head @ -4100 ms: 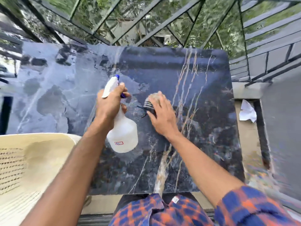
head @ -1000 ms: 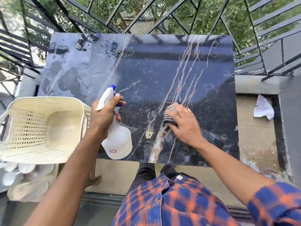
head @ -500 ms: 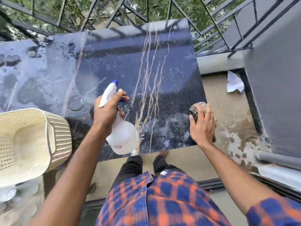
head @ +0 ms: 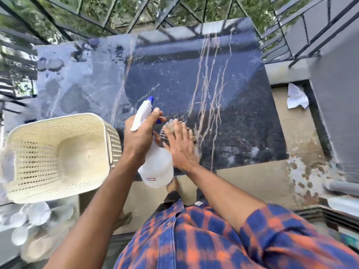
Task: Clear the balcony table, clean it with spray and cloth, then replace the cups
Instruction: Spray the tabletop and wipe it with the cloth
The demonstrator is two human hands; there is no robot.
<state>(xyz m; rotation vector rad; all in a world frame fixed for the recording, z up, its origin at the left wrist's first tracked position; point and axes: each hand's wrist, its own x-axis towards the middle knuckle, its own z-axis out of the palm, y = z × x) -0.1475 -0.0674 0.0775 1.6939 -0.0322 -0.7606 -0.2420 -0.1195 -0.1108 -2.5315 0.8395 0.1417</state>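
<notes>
Blue-and-orange plaid sleeve (head: 281, 232): it covers the right upper arm. The bare forearm reaches forward and to the left, across the near edge of the table.
Right hand (head: 181, 147): palm down, fingers straight and slightly spread, pressing flat on the cloth. The hand is motion-blurred.
Left hand (head: 138, 136): at the end of a bare arm coming up from the lower left, with the fingers curled tight round the neck of the spray bottle. One fingertip lies by the blue trigger.
Spray bottle (head: 158, 168): translucent white, held over the table's near edge, just left of the right hand. The blue-tipped nozzle points away from the person and the round body hangs toward them. I cannot tell whether it touches the right wrist.
Cloth (head: 164, 135): bunched under the right fingers on the table top. A dark striped fold shows at the thumb side and a pale part just past the fingertips.
Table (head: 174, 78): dark marble-patterned top with pale veins and a wet sheen.
Basket (head: 56, 158): cream perforated plastic, at the table's near-left corner, its inner floor and walls in view.
Cups (head: 37, 213): white and blurred, clustered below the basket, off the table.
Crumpled paper (head: 296, 97): on the floor, right of the table.
</notes>
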